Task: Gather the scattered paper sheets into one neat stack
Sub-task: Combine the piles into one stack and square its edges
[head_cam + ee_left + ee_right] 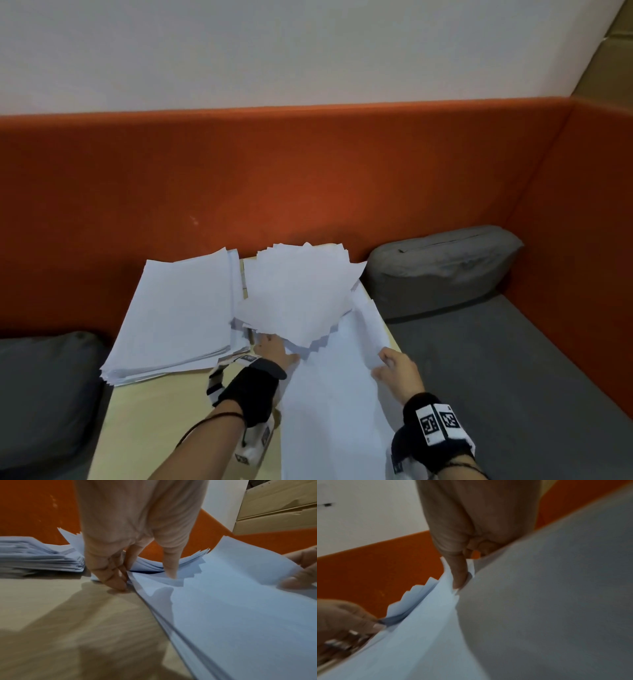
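Observation:
A thick, fairly square stack of white sheets (178, 315) lies at the left of the light wooden table (164, 418). A fanned bundle of sheets (298, 294) curves up at the middle, over a long loose pile (335, 404) that runs toward me. My left hand (274, 353) is at the pile's left edge under the fanned bundle. Its fingertips (120, 585) touch the table and its thumb (171, 572) presses on the sheets, pinching them. My right hand (387, 365) pinches the pile's lifted right edge, with the thumb (458, 574) on top and the fingers hidden behind the paper.
An orange padded backrest (308, 178) runs behind and to the right of the table. Grey cushions lie at the far right (442, 267) and the near left (44, 387). A grey seat (513, 359) is to the right. Cardboard boxes (278, 507) stand at the upper right.

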{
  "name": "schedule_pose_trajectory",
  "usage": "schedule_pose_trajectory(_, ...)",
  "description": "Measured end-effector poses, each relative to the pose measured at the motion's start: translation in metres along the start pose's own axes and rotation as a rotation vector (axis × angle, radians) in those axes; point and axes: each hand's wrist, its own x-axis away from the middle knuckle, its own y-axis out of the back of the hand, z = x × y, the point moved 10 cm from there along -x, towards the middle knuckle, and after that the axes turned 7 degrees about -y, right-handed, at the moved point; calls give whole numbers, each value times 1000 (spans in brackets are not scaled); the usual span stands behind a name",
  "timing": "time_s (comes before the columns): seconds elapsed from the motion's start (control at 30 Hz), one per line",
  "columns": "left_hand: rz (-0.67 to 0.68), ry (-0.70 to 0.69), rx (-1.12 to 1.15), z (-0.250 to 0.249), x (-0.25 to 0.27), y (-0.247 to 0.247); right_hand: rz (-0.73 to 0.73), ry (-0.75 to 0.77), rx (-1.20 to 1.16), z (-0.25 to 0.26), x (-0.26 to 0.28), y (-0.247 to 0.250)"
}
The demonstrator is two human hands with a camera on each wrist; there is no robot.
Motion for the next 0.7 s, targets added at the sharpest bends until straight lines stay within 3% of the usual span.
schedule_pose_trajectory(0.13, -18, -15, -48, 3, 2, -3, -16, 77, 20, 16, 7, 4)
schedule_pose_trajectory(0.23, -14, -29, -6, 5, 3, -4, 65, 189, -45, 35, 19, 11)
schedule_pose_trajectory(0.57, 35, -109, 714, 14, 6, 0, 160, 264, -179, 55, 30, 24)
schedule_pose_trajectory(0.7, 43, -144, 877, 20, 9, 6, 210, 345, -231, 80, 47, 37)
